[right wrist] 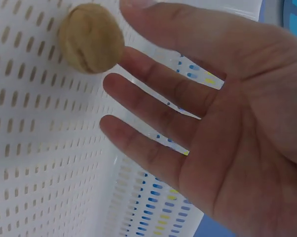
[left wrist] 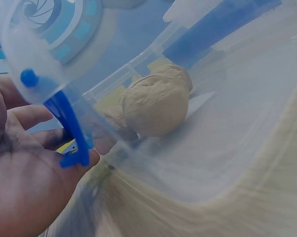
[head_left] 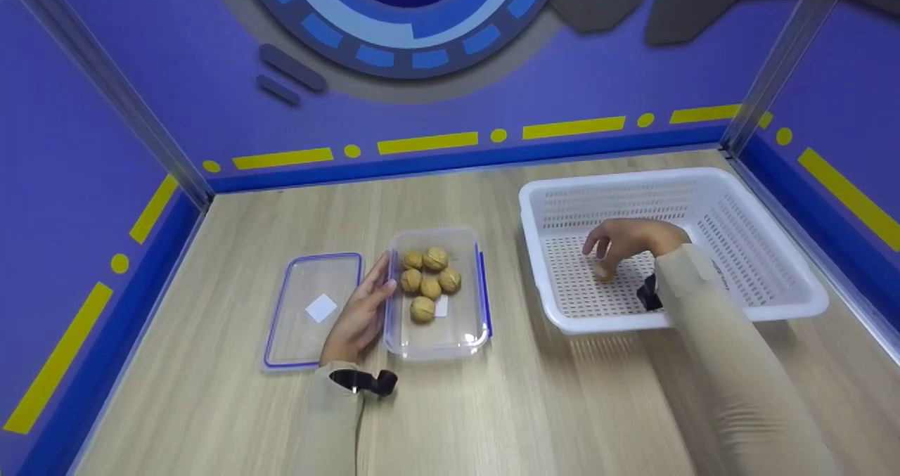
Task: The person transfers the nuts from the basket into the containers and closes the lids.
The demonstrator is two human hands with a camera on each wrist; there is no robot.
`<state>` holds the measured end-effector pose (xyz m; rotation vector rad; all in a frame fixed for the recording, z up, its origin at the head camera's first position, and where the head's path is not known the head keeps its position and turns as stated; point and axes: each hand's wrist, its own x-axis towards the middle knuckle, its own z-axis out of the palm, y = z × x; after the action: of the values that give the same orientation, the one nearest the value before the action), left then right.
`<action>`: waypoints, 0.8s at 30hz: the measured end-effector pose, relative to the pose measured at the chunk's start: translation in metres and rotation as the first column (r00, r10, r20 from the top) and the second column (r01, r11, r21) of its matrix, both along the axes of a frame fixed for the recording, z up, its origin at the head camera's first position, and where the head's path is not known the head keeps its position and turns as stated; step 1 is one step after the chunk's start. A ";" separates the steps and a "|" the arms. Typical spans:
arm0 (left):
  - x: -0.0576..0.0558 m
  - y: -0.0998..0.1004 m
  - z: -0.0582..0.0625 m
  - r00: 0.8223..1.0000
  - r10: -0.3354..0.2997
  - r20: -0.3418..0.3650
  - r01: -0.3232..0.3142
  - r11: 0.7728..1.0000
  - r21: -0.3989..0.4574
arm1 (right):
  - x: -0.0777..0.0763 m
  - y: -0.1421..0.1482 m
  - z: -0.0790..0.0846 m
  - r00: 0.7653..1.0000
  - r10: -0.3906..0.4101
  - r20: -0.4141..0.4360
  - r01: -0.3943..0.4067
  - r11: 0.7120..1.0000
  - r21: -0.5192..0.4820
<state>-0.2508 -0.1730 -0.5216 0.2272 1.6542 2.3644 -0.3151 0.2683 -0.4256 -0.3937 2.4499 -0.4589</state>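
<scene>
A clear plastic food container point(head_left: 460, 335) holds several walnuts point(head_left: 422, 309). My left hand point(head_left: 358, 321) lies along its left side, fingers extended and thumb by the rim. In the left wrist view, a blue-edged clip flap point(left wrist: 72, 126) hangs in front of that hand's fingers. My right hand point(head_left: 622, 240) reaches down into a white perforated basket point(head_left: 552, 314). There, a single walnut point(right wrist: 92, 38) sits by its fingertips, against the slotted basket floor. The right thumb is spread from the other fingers, which are only slightly bent.
Left of the container, a clear lid with a blue seal point(head_left: 313, 258) lies flat on the wooden table point(head_left: 450, 420), a white square label point(head_left: 321, 308) on it. Blue printed panels point(head_left: 436, 117) wall the table at the back and both sides.
</scene>
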 end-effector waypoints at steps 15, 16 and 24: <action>0.001 0.000 0.000 1.000 0.010 0.010 -0.010 1.000 0.008 | 0.001 0.002 -0.004 1.000 -0.006 0.024 0.004 0.996 0.085; 0.001 0.001 0.000 1.000 0.007 0.007 -0.007 1.000 0.007 | 0.001 0.002 -0.004 1.000 -0.003 0.019 0.001 0.996 0.087; 0.001 0.000 -0.002 1.000 0.000 -0.008 0.000 1.000 0.000 | 0.001 0.001 -0.005 1.000 0.006 -0.005 -0.005 0.993 0.116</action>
<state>-0.2496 -0.1728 -0.5233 0.2372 1.6575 2.3672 -0.3143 0.2694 -0.4309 -0.3533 2.4658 -0.3120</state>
